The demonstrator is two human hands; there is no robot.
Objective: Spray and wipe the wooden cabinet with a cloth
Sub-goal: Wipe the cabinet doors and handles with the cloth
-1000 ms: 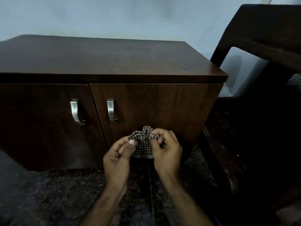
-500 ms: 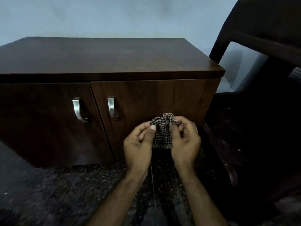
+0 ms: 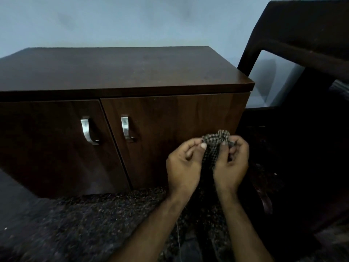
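Both hands drifting right & up vs a sec ago; left hand [image 3: 184, 165] and right hand [image 3: 231, 163] pinching the bunched cloth [image 3: 215, 146] between them — now in front of the cabinet [image 3: 170, 118] right door; prob still prepping it; no wiping yet.

Both hands raised together, fingers curled.
The left hand [image 3: 184, 165] and right hand [image 3: 231, 163] sit side by side (thumbs inward), each pinching the cloth [image 3: 214, 148] bunched between them; bare forearms angle up from below.
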